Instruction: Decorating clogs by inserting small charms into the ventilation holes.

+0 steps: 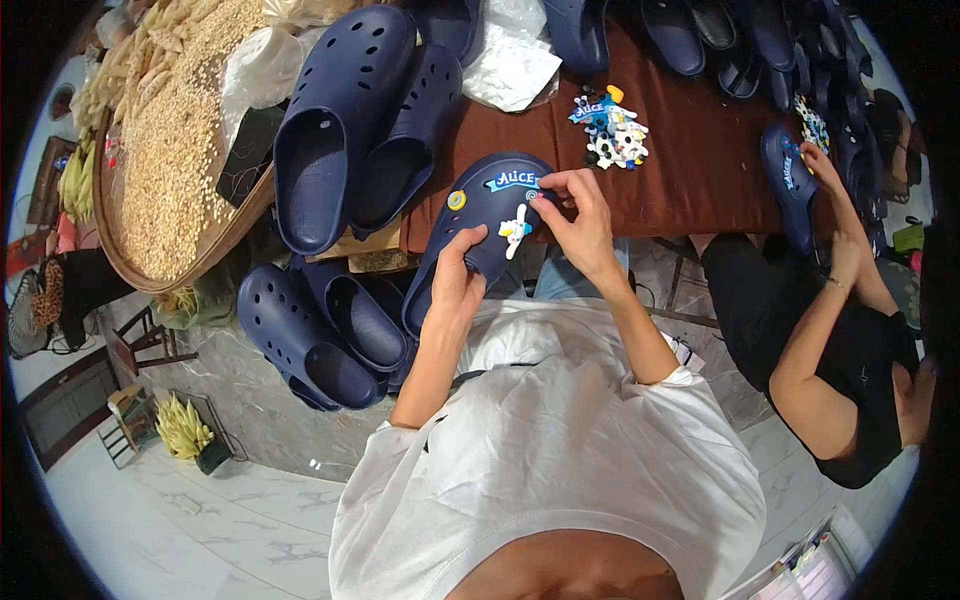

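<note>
A navy foam clog (pixel 478 212) lies at the near edge of the table, its toe pointing away from me. My left hand (pixel 459 275) grips its side, thumb on top near the strap end. On its upper sit a blue banner charm (pixel 514 180), a yellow ring charm (pixel 457 200) and a white cartoon-figure charm (pixel 516 232). Over the clog's right side, my right hand (pixel 583 225) pinches with thumb and forefinger at a small round teal-and-pink charm (pixel 533 197). Whether that charm is seated in a hole is hidden by the fingertips.
Loose charms (pixel 610 130) are heaped on the brown tablecloth (pixel 690 150). More navy clogs (pixel 340 120) stand left, with others (pixel 300 330) below the table edge. A round tray of grain (pixel 170 200) is far left. At right, another person (pixel 810 370) handles a clog (pixel 785 190).
</note>
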A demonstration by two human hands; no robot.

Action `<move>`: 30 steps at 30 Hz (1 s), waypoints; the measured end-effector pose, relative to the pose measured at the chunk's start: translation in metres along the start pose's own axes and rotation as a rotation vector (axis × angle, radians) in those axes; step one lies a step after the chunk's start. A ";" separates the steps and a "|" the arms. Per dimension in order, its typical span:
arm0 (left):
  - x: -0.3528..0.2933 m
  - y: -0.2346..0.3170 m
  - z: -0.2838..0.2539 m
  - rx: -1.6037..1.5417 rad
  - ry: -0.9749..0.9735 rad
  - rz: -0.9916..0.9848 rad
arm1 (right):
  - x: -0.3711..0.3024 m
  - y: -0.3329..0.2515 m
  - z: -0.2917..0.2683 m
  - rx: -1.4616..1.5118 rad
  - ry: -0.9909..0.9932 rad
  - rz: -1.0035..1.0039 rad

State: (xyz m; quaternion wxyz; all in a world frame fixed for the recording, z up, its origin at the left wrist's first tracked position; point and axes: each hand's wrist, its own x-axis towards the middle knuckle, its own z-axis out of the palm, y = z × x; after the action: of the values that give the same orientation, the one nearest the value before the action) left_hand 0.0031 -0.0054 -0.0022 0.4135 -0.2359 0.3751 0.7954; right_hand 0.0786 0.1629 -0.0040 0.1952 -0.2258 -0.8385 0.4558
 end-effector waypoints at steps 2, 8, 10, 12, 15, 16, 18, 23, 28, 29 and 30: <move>-0.004 0.002 0.006 -0.004 0.010 -0.003 | 0.001 0.003 0.003 -0.012 0.006 0.007; -0.008 0.002 0.003 -0.140 -0.035 0.007 | 0.000 0.005 -0.001 0.038 0.010 -0.047; -0.009 0.002 0.002 -0.146 -0.006 0.012 | -0.004 0.013 -0.006 0.130 0.020 0.016; -0.009 0.001 0.000 -0.140 0.009 0.005 | -0.003 0.018 -0.015 0.051 0.039 0.025; -0.011 0.001 0.000 -0.126 0.051 -0.005 | 0.008 0.040 -0.027 -0.154 0.146 0.008; -0.012 0.000 0.000 -0.127 0.053 -0.003 | 0.013 0.047 -0.031 -0.213 0.157 -0.024; -0.014 0.001 0.002 -0.145 0.055 -0.008 | 0.022 0.063 -0.034 -0.369 0.169 -0.107; -0.011 -0.006 -0.008 -0.168 0.024 -0.010 | 0.032 0.072 -0.028 -0.506 0.133 -0.120; -0.017 -0.009 -0.007 -0.091 0.015 -0.027 | 0.036 0.079 -0.027 -0.600 0.154 -0.147; -0.021 -0.009 -0.005 -0.072 0.015 -0.025 | 0.036 0.081 -0.027 -0.597 0.148 -0.149; -0.025 -0.009 -0.002 -0.075 0.019 -0.023 | 0.036 0.083 -0.027 -0.593 0.158 -0.172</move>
State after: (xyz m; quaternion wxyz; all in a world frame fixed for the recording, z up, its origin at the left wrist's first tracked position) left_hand 0.0240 -0.0153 0.0103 0.4100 -0.2630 0.3459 0.8019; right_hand 0.0804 0.2409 -0.0565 0.2230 -0.2358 -0.9332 0.1542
